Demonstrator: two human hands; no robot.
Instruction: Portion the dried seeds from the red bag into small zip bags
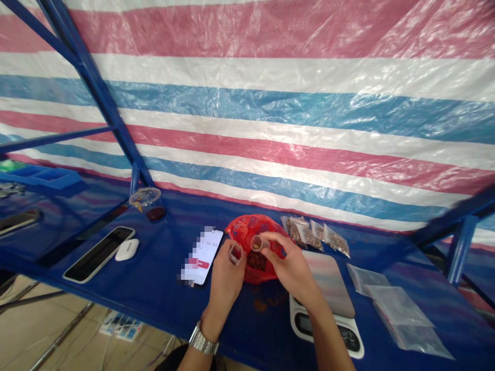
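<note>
A red plastic bag [258,222] lies spread on the blue table with dark brown, loose dried material [256,262] inside it. My left hand [225,278] is closed around a small clear plastic container [235,254] at the bag's left edge. Over the bag, my right hand [291,267] pinches a small clear cup [257,243] between thumb and fingers, its mouth tilted toward me. Crumbs of brown material [261,305] are scattered in front of the bag. Under my right forearm, partly hidden, sits a white kitchen scale [328,281] with a metal plate.
Several filled zip bags [334,239] lie behind the scale, and flat clear bags [402,306] to its right. Leftward are a lit phone [207,252], a white earbud case [127,250], a dark-screened phone [99,255] and a lidded tub [147,202]. Blue frame bars [93,87] rise at both sides.
</note>
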